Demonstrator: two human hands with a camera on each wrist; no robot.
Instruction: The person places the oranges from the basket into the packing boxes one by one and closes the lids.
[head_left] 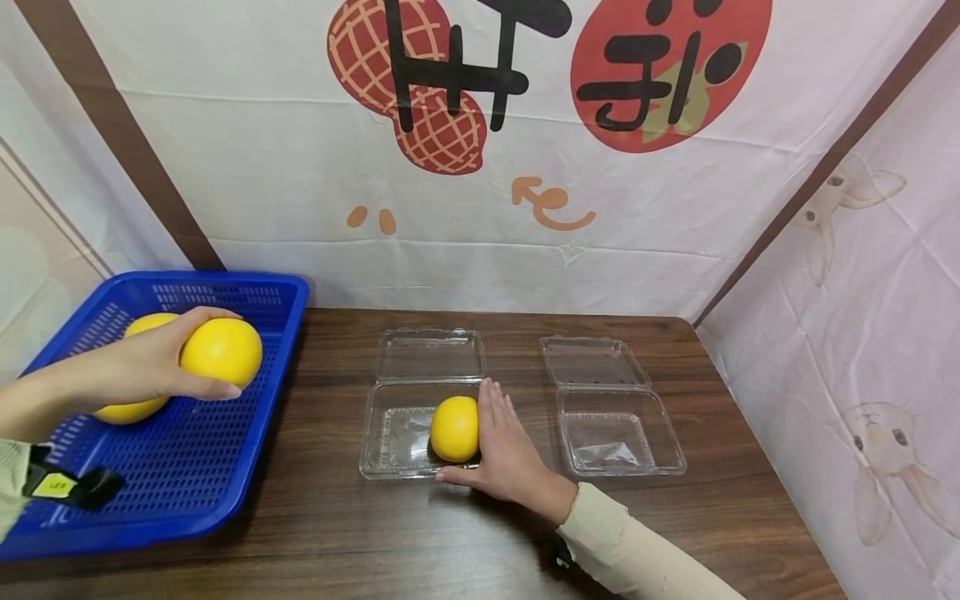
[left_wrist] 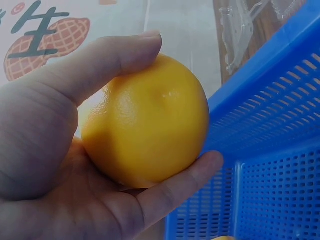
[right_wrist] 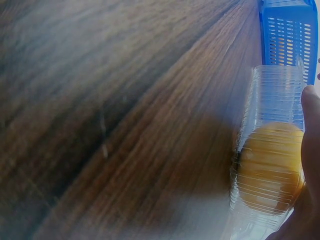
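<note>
My left hand (head_left: 159, 360) grips a yellow orange (head_left: 222, 353) above the blue basket. Up close in the left wrist view, the thumb lies over one side of this orange (left_wrist: 150, 125) and fingers support the other. A second orange (head_left: 454, 428) sits in the right part of the left clear plastic clamshell box (head_left: 397, 433), whose lid lies open toward the wall. Beside that orange is my right hand (head_left: 512, 457), its fingers straight along the fruit's right side and its thumb by the box's front edge. Through the ribbed box wall, the right wrist view shows the same orange (right_wrist: 270, 167).
The blue perforated basket (head_left: 279, 392) stands at the table's left, with more oranges (head_left: 129, 412) partly hidden under my left arm. To the right is another open clear clamshell box (head_left: 607, 429). A printed cloth wall (head_left: 450, 275) borders the wooden table (head_left: 337, 533) at the back.
</note>
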